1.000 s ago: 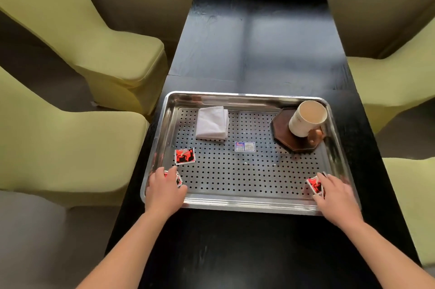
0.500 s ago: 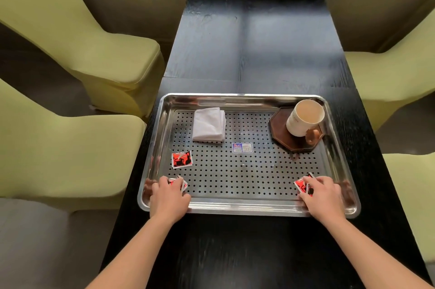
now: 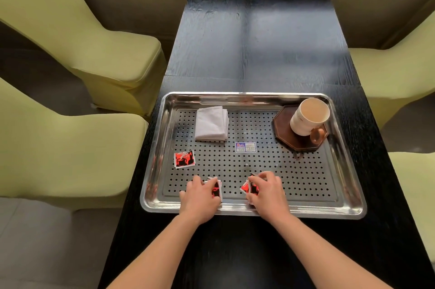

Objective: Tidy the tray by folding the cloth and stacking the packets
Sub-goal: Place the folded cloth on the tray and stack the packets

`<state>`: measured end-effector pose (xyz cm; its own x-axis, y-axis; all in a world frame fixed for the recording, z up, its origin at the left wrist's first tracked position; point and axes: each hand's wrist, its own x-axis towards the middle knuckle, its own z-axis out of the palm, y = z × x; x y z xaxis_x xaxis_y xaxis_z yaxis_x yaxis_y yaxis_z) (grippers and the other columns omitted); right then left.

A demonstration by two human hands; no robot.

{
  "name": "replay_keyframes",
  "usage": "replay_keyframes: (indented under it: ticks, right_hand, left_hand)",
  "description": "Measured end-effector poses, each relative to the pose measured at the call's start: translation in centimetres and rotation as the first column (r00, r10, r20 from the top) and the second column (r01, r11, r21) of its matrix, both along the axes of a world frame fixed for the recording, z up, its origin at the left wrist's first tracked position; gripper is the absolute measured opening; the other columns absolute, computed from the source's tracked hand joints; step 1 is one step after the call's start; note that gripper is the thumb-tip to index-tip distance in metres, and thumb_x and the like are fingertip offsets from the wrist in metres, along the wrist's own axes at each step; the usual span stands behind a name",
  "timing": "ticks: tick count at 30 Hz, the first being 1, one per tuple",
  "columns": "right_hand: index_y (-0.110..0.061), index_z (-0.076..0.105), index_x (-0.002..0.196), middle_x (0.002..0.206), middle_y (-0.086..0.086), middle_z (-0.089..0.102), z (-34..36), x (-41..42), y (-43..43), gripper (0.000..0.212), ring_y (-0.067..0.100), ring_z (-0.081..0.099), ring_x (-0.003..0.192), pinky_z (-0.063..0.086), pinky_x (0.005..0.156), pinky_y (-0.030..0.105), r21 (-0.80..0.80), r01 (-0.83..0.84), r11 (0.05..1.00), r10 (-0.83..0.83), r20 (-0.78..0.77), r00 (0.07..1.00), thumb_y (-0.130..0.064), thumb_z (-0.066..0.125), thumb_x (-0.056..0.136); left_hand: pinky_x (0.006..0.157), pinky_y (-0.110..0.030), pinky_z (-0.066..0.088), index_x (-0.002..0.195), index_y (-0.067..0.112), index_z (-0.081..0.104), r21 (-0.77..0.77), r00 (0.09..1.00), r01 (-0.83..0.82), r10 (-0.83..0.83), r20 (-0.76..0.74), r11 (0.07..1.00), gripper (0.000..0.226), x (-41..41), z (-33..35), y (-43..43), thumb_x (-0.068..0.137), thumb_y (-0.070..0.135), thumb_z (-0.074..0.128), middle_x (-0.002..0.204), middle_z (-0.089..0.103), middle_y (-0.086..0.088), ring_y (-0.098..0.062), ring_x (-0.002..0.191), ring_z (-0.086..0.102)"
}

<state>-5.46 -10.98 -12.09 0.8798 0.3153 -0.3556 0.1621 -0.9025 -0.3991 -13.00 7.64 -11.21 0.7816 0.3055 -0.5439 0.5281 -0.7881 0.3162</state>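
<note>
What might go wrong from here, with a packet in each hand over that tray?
The left hand pinches the left packet and the right hand the right packet; either might slip as they are stacked. The third packet lies apart near the left wall of the tray and could be forgotten.

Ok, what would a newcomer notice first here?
At the near edge of the shiny tray, the left hand holds a red packet and the right hand another packet. A loose packet lies at the tray's left, and a cup sits on a dark coaster far right.
</note>
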Motion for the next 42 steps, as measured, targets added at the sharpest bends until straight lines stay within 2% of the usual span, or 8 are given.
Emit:
replay_keyframes:
  ticks: [4,9,13,15,19,27,32,42]
  right_hand:
    - [-0.026,0.061,0.134,0.128,-0.005,0.052,0.1,0.2,0.2,0.047,0.014,0.042,0.12,0.04,0.101,0.028,0.114,0.022,0.993,-0.023,0.008,1.0,-0.022,0.071,0.089]
    - [-0.017,0.058,0.137,0.126,-0.001,0.056,0.1,1.6,-2.1,0.047,0.018,0.051,0.116,0.045,0.1,0.033,0.086,0.122,0.989,-0.122,-0.004,0.992,-0.023,0.068,0.091]
    - [-0.021,0.053,0.14,0.123,-0.005,0.05,-0.1,1.8,-1.9,0.056,0.016,0.051,0.113,0.048,0.095,0.034,0.031,0.062,0.998,-0.062,-0.024,0.998,-0.033,0.07,0.089]
    - [-0.026,0.051,0.141,0.122,-0.006,0.047,-0.2,1.8,-1.3,0.06,0.014,0.047,0.115,0.049,0.094,0.034,0.009,0.038,0.999,-0.037,-0.029,0.999,-0.039,0.072,0.086]
    - [-0.029,0.048,0.142,0.121,-0.004,0.042,-0.6,1.4,-0.5,0.067,0.017,0.044,0.116,0.05,0.091,0.036,-0.037,-0.011,0.999,0.009,-0.035,0.999,-0.045,0.072,0.082]
    - [-0.025,0.051,0.142,0.12,-0.005,0.042,-0.9,0.8,-0.3,0.062,0.016,0.046,0.112,0.048,0.089,0.032,-0.022,0.015,1.0,-0.016,-0.017,1.0,-0.042,0.07,0.086]
    - [-0.024,0.05,0.142,0.121,-0.004,0.044,-0.7,0.5,-0.5,0.059,0.015,0.046,0.114,0.048,0.09,0.03,-0.012,0.014,1.0,-0.014,-0.023,1.0,-0.04,0.069,0.088]
    - [-0.023,0.048,0.143,0.118,-0.003,0.043,-0.7,0.9,0.4,0.059,0.015,0.048,0.109,0.048,0.091,0.031,-0.002,0.047,0.999,-0.048,-0.047,0.998,-0.037,0.066,0.089]
  left_hand:
    - [0.1,-0.044,0.045,0.149,0.032,0.037,-0.181,0.975,-0.132,0.16,0.152,0.975,0.063,-0.6,-0.1,1.8,0.089,0.026,0.055,0.111,0.052,0.001,-0.019,0.106,0.05]
    - [0.086,-0.031,0.04,0.143,0.023,0.043,0.015,0.889,-0.325,0.3,0.347,0.946,0.064,-0.3,-1.1,6.3,0.082,0.015,0.061,0.116,0.05,-0.005,-0.018,0.102,0.041]
    - [0.114,-0.047,0.032,0.152,0.023,0.028,0.071,0.93,-0.264,0.235,0.281,0.962,0.077,1.7,-1.3,8.1,0.082,0.014,0.06,0.155,0.032,-0.007,-0.025,0.142,0.026]
    - [0.117,-0.05,0.028,0.154,0.026,0.027,0.092,0.961,-0.193,0.169,0.218,0.977,0.076,2.6,-1.2,8.7,0.085,0.016,0.06,0.16,0.027,-0.002,-0.025,0.147,0.022]
    - [0.109,-0.05,0.035,0.146,0.027,0.042,0.138,0.989,-0.098,0.08,0.127,0.986,0.061,3.4,-1.0,8.7,0.087,0.021,0.058,0.153,0.04,0.001,-0.027,0.137,0.035]
    - [0.119,-0.044,0.023,0.149,0.02,0.04,-0.206,0.976,-0.074,0.114,0.185,0.976,0.066,3.3,-0.8,3.2,0.086,0.005,0.049,0.153,0.04,-0.003,-0.027,0.143,0.023]
    - [0.118,-0.039,0.029,0.147,0.017,0.043,-0.334,0.952,-0.081,0.172,0.253,0.939,0.067,2.5,-0.2,2.1,0.084,-0.003,0.045,0.149,0.045,-0.002,-0.02,0.139,0.036]
    - [0.109,-0.039,0.036,0.146,0.015,0.045,-0.3,0.942,-0.196,0.264,0.209,0.934,0.065,1.4,0.0,2.4,0.084,-0.002,0.05,0.138,0.054,-0.005,-0.024,0.131,0.041]
